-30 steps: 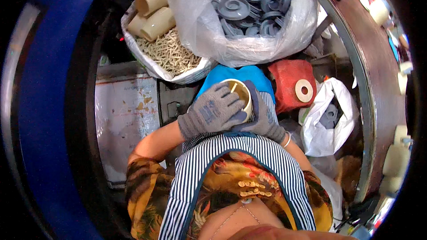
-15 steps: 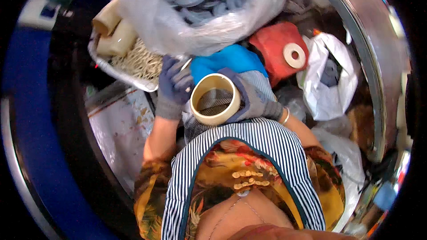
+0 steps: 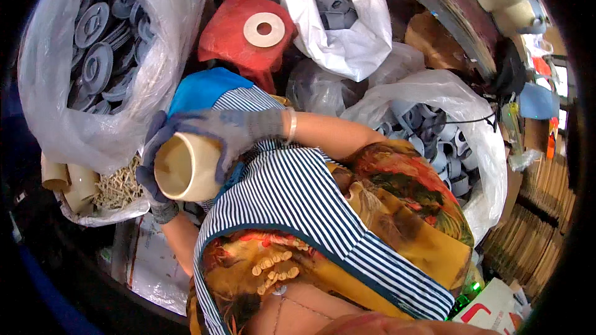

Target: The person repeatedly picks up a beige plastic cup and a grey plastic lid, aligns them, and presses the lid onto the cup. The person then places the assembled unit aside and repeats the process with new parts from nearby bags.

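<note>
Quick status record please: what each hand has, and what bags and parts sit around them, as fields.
left hand: gloved, under the cream plastic cup, fingers wrapped on its lower side
right hand: gloved, gripping the cup from above
cup: tilted, open mouth toward the camera, held over the lap
left of hands: clear bag of grey discs; below it a bag with more cream cups and small tan pieces
ahead: red stool with a cream ring on it
right: white sack and clear bag of grey fittings
</note>
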Demonstrator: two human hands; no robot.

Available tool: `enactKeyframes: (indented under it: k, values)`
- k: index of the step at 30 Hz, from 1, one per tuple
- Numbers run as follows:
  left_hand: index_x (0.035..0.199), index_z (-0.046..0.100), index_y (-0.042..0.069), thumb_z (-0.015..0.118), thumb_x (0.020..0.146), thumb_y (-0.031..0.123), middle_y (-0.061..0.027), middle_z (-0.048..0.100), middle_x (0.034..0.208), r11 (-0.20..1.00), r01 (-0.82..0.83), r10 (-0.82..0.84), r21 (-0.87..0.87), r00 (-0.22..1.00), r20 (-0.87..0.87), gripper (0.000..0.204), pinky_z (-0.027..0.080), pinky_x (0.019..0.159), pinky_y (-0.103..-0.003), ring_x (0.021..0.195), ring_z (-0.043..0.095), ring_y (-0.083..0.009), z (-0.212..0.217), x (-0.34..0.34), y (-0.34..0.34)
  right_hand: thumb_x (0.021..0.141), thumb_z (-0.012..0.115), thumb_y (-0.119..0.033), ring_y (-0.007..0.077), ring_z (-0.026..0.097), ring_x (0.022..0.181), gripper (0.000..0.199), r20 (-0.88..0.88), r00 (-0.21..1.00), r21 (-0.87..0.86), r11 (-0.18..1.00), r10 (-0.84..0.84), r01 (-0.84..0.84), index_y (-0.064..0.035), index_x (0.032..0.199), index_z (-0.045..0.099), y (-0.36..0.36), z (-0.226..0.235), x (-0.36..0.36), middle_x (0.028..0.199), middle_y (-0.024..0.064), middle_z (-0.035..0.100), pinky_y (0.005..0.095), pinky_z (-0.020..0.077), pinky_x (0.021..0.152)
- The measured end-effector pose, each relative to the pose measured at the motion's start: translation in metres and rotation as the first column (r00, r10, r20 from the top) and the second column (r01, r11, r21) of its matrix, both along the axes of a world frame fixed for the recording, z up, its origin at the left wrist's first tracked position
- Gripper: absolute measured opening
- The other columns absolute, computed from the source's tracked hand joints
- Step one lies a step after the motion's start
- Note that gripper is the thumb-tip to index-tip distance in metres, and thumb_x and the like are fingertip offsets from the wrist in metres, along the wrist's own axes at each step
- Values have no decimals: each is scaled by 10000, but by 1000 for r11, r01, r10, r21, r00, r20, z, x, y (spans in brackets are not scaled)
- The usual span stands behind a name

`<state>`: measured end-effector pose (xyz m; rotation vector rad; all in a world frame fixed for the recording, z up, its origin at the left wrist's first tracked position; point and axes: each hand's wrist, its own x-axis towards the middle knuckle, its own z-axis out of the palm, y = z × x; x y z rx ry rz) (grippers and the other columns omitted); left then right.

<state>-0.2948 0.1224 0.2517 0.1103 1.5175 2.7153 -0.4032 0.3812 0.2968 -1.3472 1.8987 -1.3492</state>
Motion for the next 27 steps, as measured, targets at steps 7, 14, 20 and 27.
enactKeyframes:
  k: [7, 14, 20, 27]
  values:
    - [1324, 495, 6, 389, 988, 443, -201, 543, 1332, 564, -401, 374, -722, 903, -209, 562, 420, 1030, -481, 1218, 529, -322, 31, 1, 15, 919, 593, -244, 129, 575, 663, 329, 114, 554, 741, 442, -825, 505, 0, 1136, 631, 278, 11, 32, 753, 48, 643, 324, 492, 635]
    - [1318, 508, 9, 321, 1039, 408, -161, 541, 1340, 852, -306, 361, -424, 931, 53, 522, 410, 1038, -434, 1230, 520, -274, 26, -5, 19, 788, 671, -559, 413, 551, 1145, 682, -620, 302, 567, -146, -725, 811, 3, 1173, 623, 441, -152, 148, 1196, 258, 612, 434, 452, 958]
    - [1284, 541, -11, 375, 998, 301, -165, 573, 1284, 646, -261, 272, -718, 957, -102, 454, 404, 1037, -404, 1185, 548, -270, 58, -16, 39, 717, 806, -371, 346, 572, 1107, 764, -452, 84, 517, -184, -888, 836, 55, 1275, 505, 426, -87, 123, 1226, 236, 592, 411, 453, 954]
    - [1312, 510, 11, 481, 960, 280, -157, 532, 1345, 745, -289, 329, -602, 943, -46, 444, 394, 1055, -418, 1231, 514, -269, 44, -8, 41, 755, 788, -158, 151, 598, 981, 555, 136, 584, 629, 525, -800, 573, 7, 1244, 584, 257, 68, 16, 1116, 82, 660, 310, 481, 913]
